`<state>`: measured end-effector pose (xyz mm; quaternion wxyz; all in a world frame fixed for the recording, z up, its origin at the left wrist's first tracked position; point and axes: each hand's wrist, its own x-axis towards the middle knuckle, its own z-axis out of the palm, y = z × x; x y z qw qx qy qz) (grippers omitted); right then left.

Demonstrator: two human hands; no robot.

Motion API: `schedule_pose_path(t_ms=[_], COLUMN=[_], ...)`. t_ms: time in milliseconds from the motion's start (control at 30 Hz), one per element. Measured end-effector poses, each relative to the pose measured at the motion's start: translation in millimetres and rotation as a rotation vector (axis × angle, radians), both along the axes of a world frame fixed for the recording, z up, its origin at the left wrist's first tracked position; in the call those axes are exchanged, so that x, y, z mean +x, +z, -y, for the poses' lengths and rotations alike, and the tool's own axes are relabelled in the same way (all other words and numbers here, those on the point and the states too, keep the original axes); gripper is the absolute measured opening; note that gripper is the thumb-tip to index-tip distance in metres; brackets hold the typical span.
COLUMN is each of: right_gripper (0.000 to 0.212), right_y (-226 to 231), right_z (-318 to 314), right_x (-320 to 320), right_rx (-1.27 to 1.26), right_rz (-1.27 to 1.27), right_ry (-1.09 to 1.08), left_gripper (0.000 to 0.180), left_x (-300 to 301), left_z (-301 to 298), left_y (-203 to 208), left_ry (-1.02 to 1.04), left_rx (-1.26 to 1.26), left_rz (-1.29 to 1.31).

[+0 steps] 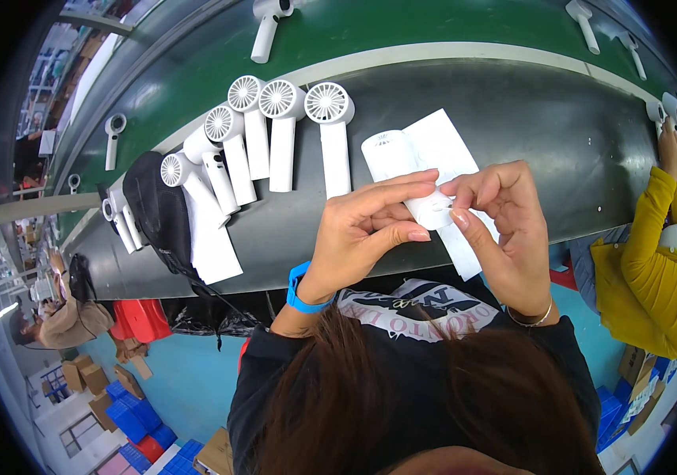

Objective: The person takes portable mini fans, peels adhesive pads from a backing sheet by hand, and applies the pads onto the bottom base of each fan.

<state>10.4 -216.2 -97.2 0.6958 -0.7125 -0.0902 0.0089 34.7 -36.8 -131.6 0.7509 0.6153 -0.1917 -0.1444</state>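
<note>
A white, rounded roll-like piece point(431, 210), which looks like label paper, is between my hands above the dark work surface. My left hand point(366, 229), with a blue band at the wrist, holds it from the left between fingers and thumb. From the right, my right hand point(504, 222) pinches its edge with thumb and forefinger; whatever lies between those fingertips is too small to make out. A longer curled white part point(387, 156) with dark print extends beyond my left fingers. Under it lies a white sheet point(443, 141). Left of my hands stands a white handheld fan point(329, 107).
Several more white handheld fans point(278, 103) lie in a row to the left, near a black bag point(147, 198) and white paper point(210, 241). Beyond runs a green belt point(402, 28) carrying fans. A co-worker in a yellow sleeve point(645, 222) works at the right.
</note>
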Motion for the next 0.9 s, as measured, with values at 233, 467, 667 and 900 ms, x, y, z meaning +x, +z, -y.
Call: schedule_pose_path(t_ms=[233,467,667,900], right_gripper=[0.023,0.023,0.024,0.025], right_y=[-1.0,0.6,1.2,2.0], right_z=[0.9,1.9,1.8,2.7], right_x=[1.0,2.5,3.1,3.8], right_rx=[0.02,0.007,0.02,-0.002], right_rz=[-0.001,0.0,-0.033,-0.036], right_ry=[0.005,0.018,0.017,0.015], left_gripper=[0.036,0.036,0.036,0.036], left_x=[0.3,1.1,1.3,0.9], left_z=[0.5,0.5,-0.2,0.6], left_y=[-0.4,2.6,1.1,2.1], left_ry=[0.007,0.003,0.001,0.005], left_rx=[0.012,0.024,0.022,0.009], left_rz=[0.001,-0.006,-0.01,-0.029])
